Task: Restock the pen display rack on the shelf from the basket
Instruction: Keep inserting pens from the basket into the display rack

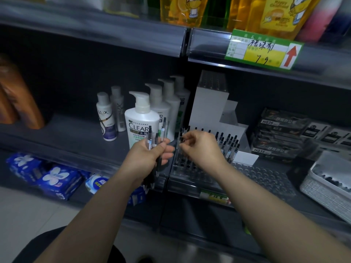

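Left hand (152, 154): grips an upright bundle of black-capped clear pens (152, 138).
Right hand (201, 149): pinches one black-capped pen (182, 139) at the clear plastic pen rack (190, 168) on the dark shelf (76, 130).
White slatted basket (326, 186): right of the rack.
Labels: white pump bottle (141, 126) reads "CLEAR"; small white bottle (105, 118) "LUX"; black boxes (275, 133) "HQ35".

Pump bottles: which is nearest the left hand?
The front pump bottle, showing its CLEAR label, right behind the pens in the left hand; the others queue behind it.
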`<state>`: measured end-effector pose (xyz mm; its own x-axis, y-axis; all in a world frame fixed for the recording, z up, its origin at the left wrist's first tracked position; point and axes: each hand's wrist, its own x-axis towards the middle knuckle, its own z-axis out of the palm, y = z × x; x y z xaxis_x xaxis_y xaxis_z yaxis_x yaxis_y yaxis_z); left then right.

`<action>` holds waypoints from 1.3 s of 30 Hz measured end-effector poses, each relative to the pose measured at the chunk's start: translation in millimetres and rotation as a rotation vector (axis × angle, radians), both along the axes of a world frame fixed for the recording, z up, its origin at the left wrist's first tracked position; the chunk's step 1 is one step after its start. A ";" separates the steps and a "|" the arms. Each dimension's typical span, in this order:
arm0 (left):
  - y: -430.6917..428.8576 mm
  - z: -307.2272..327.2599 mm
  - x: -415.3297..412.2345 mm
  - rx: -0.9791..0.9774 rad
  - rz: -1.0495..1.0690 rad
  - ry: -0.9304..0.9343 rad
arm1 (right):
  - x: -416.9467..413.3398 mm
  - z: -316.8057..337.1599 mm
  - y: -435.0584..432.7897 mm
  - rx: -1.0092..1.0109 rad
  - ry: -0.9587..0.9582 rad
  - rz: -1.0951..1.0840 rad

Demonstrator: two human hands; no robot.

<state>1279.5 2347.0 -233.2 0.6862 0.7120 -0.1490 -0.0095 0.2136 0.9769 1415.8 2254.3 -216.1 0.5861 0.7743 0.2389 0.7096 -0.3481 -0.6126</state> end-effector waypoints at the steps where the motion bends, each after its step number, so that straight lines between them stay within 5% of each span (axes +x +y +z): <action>1: -0.8 -0.3 -0.4 -0.006 -0.026 0.005 | 0.3 2.4 -1.6 0.010 -0.004 -0.009; 11: -17.5 -2.1 4.3 0.026 -0.242 0.002 | -5.7 30.4 -18.2 0.175 0.365 0.116; 18: -13.3 -1.5 1.7 0.128 -0.254 0.101 | 13.5 34.9 -33.1 0.317 0.517 0.002; 26: -5.0 1.5 3.6 0.088 -0.079 0.052 | 25.8 24.7 -37.3 0.313 0.256 -0.133; 39: -4.5 -2.4 4.3 0.147 -0.061 0.052 | 14.1 -3.7 -21.3 0.091 -0.016 -0.025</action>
<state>1283.8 2342.4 -235.7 0.7232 0.6857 -0.0826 0.0503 0.0670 0.9965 1429.9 2233.0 -219.8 0.6005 0.7341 0.3170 0.7112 -0.3092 -0.6314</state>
